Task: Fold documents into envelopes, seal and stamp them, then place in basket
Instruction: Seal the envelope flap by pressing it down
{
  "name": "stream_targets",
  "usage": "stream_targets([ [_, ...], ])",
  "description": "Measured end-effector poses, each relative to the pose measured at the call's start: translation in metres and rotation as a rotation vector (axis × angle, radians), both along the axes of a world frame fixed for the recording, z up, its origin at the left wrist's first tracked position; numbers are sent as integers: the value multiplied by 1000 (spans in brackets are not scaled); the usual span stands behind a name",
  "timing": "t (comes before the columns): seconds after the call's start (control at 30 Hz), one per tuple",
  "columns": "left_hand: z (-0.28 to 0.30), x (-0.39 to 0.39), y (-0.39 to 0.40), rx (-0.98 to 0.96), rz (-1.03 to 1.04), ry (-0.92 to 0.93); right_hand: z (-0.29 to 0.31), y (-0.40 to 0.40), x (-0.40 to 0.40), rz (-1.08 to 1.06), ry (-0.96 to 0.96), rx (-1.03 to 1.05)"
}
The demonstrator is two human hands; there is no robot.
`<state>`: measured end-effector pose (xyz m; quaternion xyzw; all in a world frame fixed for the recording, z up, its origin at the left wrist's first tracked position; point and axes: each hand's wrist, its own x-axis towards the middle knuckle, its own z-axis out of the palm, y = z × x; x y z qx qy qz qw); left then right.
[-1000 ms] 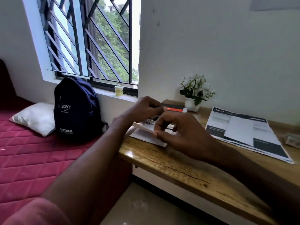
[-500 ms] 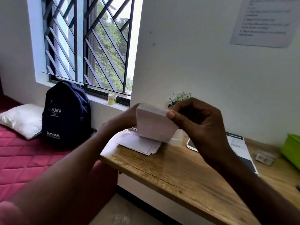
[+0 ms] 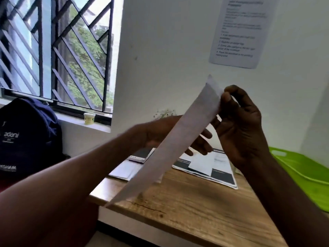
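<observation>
Above a wooden desk [image 3: 187, 202], the right hand [image 3: 242, 129] pinches one corner of a raised white envelope [image 3: 170, 145] while the left hand [image 3: 169, 134], fingers extended, waits behind; so slight a grip could let it slip.

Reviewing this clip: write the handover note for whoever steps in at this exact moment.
Right hand: pinches the top end of the white folded paper, held tilted above the wooden desk.
Left hand: behind the paper, fingers extended; contact unclear.
More white papers lie on the desk; green plastic basket at right.
Done: cannot tell beyond the fold. Left: insert, seal, stamp, basket.
</observation>
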<state>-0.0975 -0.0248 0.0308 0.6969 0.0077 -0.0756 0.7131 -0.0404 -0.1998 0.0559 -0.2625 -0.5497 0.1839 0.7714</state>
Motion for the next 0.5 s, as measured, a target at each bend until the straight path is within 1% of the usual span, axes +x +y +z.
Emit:
stream_targets([
  [0.07, 6, -3, -16, -10, 1, -95, -3, 2, 19, -24, 91, -69],
  [0.1, 6, -1, -21, -62, -36, -153, -4, 2, 29, -87, 138, -98],
  [0.13, 3, -4, -19, -113, -40, -195, -7, 4, 39, -138, 159, -118],
  [0.17, -2, -1, -15, -154, -1, -212, -11, 9, 47, -190, 167, -137],
  [0.2, -4, 1, -17, -153, 28, -214, -15, 12, 55, -228, 161, -154],
  [0.27, -9, 15, -22, -138, 176, -235, -23, 21, 74, -326, 149, -232],
  [0.37, -14, 29, -15, -149, 395, -205, -42, 38, 105, -507, 107, -449],
  [0.4, -16, 33, -10, -139, 455, -170, -52, 43, 114, -636, 34, -546],
  [0.43, -18, 38, -5, -137, 494, -143, -64, 46, 121, -815, -120, -669],
  [0.47, -20, 44, 1, -148, 514, -125, -80, 50, 131, -988, -337, -803],
  [0.5, -22, 46, 5, -147, 538, -120, -94, 50, 134, -1093, -578, -923],
])
